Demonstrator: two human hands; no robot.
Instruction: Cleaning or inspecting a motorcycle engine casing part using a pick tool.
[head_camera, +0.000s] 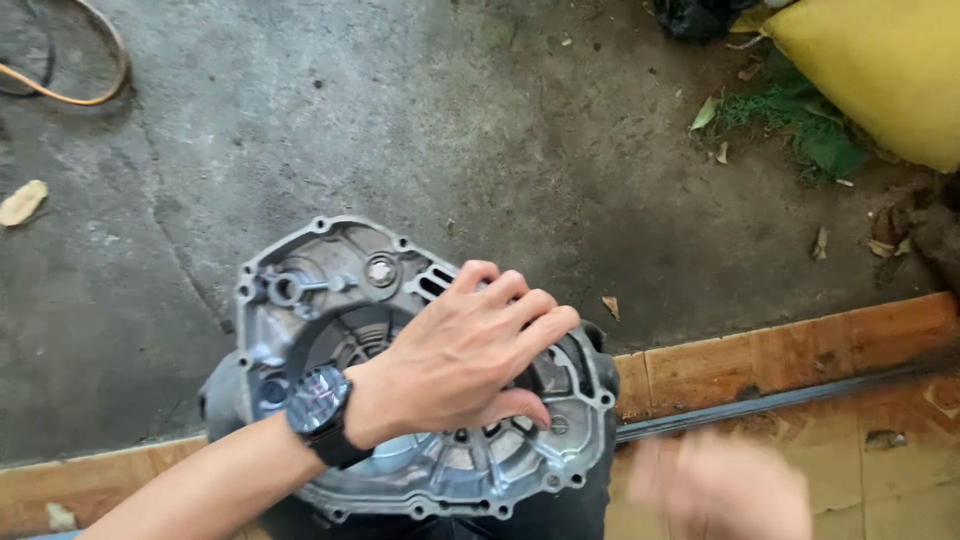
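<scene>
While left hand (465, 365) covers casing (300, 300), right hand (725, 490) perhaps empty.

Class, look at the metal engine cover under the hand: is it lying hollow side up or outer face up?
Hollow side up. The engine cover shows its inner ribs and bolt bosses; the left hand rests flat on it.

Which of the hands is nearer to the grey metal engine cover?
Left. The left hand lies flat on the engine cover, fingers spread across its inner face. The right hand, blurred, is off to the cover's right over the tiled strip, not touching it.
</scene>
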